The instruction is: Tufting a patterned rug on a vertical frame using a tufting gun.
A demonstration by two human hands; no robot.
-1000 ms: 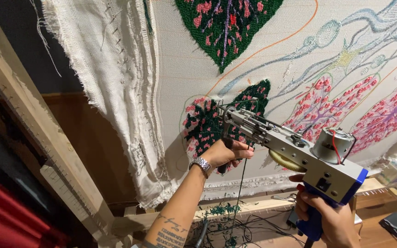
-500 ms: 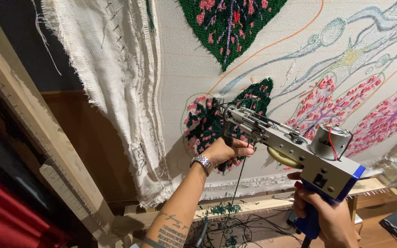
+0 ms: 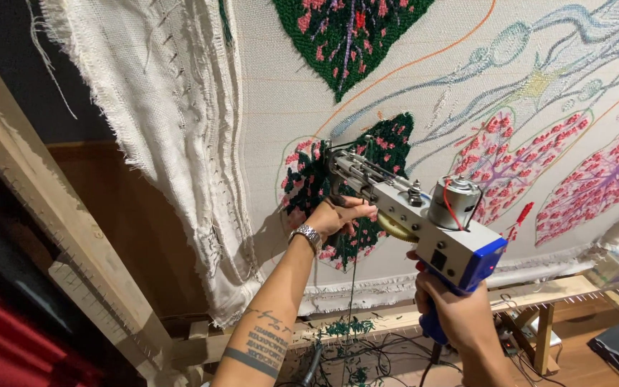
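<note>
My right hand [image 3: 460, 315] grips the blue handle of the grey metal tufting gun [image 3: 424, 215] at five o'clock, my left hand [image 3: 338, 215] clasps its front bar against the stretched cream backing cloth [image 3: 424, 107] — needle tip hidden in the dark green tufted leaf [image 3: 309, 183].

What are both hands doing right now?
Left hand: closed around the front of the tufting gun.
Right hand: closed on the gun's blue handle.

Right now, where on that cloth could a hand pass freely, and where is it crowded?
Bare cloth lies between the upper green leaf and the loose folded edge. It is crowded at the lower dark leaf, where the left hand and the tufting gun, gripped by the right hand, meet. Cables clutter the floor below.
</note>
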